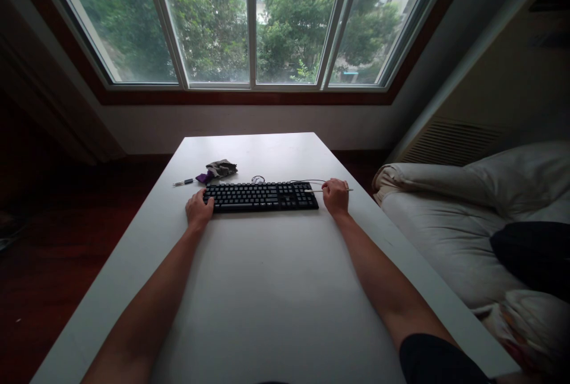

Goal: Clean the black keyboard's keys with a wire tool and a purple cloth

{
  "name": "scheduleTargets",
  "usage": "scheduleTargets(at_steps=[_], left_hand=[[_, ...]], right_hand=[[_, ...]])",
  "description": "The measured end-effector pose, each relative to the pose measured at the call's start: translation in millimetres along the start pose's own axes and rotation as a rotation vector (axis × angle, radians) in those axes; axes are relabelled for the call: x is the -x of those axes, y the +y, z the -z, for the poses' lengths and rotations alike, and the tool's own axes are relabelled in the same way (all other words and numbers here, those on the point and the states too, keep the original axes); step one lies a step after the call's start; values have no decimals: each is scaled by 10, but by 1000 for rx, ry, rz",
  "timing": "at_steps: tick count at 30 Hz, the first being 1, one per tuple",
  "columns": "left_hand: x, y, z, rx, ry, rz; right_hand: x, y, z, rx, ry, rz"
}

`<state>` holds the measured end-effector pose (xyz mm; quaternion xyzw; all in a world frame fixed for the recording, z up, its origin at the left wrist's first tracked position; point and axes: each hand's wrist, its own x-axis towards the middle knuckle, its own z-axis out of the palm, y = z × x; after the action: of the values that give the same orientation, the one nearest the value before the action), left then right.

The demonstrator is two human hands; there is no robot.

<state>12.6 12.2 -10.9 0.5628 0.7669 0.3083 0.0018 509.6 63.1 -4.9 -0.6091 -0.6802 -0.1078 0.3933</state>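
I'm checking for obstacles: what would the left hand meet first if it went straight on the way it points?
Past the keyboard, which it appears to touch, the left hand would probably meet the crumpled bundle first, at its purple part, though depth is hard to judge.

The full-size keyboard (pixel 249 197) is showing black, while the slender stick (pixel 314 190) is standing out white. The tabletop (pixel 276 289) is looking plain white. The crumpled cloth (pixel 222 168) is mixing mottled grey-brown with purple; the pen-like tool (pixel 189 181) is pairing dark with pale. The sofa (pixel 436 200) is appearing cream, the floor (pixel 66 253) is showing deep red, the sleeve (pixel 436 357) is looking near-black, and the trees (pixel 298 22) are showing green.
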Motion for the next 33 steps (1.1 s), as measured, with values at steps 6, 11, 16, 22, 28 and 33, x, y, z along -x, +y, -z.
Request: scheduleTargets(at_steps=[6,11,16,22,28,33], left_hand=[[-2,-15,-17,-13,-2,8],[-10,-22,-23,-9,2,8],[-11,-32,-34,-2,8,-4],[-9,-39,-35,-4,15,-6],[-4,-24,-23,-6,19,-10],[-11,-22,-27,-3,13,-7]], right_hand=[[20,-47,-46,-109,-75,92],[39,-52,-112,-193,-106,136],[38,-41,-86,-171,-100,124],[42,-136,-16,-167,-115,145],[45,-223,34,-136,-133,175],[55,-309,46,-152,-158,207]])
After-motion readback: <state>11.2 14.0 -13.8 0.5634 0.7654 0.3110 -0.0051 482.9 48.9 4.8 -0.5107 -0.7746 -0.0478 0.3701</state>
